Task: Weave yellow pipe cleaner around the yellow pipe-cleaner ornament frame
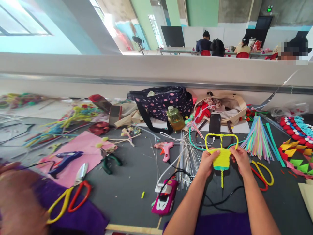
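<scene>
A yellow pipe-cleaner piece with two loops on top, a teal lower edge and a twisted yellow stem is held up between my hands. My left hand pinches its left side, where the left loop meets the flat body. On the opposite side, my right hand has its fingers closed on the right loop's base. Yellow-and-red scissors lie just right of my right hand. A bundle of thin wires lies left of my left hand, beside a pink glue gun.
A magenta car-shaped device with a cable sits left of my forearms. Another person's arm is at the far left, near scissors and pliers. Behind are bags, a bottle, a phone and pastel stems.
</scene>
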Tool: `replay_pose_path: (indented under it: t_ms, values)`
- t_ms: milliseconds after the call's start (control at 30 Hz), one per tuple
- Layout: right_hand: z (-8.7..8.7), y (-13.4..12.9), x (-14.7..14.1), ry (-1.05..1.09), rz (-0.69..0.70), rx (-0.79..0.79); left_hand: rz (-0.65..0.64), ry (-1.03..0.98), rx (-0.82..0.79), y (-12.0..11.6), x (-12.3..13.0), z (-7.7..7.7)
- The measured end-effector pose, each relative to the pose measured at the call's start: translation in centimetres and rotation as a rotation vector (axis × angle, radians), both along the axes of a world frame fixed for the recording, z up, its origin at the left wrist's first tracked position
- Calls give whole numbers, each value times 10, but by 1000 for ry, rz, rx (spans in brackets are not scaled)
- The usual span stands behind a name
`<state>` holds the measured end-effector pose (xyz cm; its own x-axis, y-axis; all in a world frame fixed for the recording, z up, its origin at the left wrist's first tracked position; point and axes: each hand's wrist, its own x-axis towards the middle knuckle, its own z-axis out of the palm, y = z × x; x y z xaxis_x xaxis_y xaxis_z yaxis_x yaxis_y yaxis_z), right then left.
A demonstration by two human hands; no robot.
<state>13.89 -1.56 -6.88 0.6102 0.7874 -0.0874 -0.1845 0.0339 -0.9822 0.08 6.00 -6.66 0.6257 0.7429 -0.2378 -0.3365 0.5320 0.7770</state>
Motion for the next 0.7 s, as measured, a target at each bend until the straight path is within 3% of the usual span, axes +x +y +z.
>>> replay_pose_path:
  t_ms: [300,500,700]
  values:
    - [1,2,-8,81,6,30,52,-9,-23,-2,2,1]
    - [6,-1,-14,67,185,48,101,-33,-24,-4,4,2]
    - [2,0,-15,42,164,86,109,-35,13,-8,3,4]
